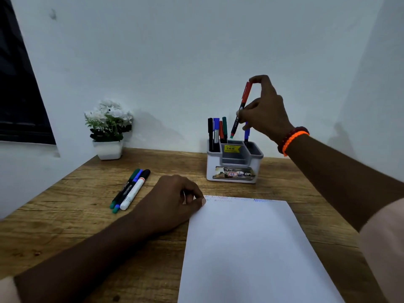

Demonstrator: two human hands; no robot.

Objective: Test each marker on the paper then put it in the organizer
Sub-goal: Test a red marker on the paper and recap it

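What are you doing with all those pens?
The right hand holds a red-capped marker tilted just above the organizer, which already has several markers standing in it. The left hand pins a corner of the paper, scribbled along its top edge. Three markers lie on the table.

one head-worn wide view looks forward and down across the desk [65, 215] toward the wall [196, 51], close above the paper [251, 248] nearest the wearer.
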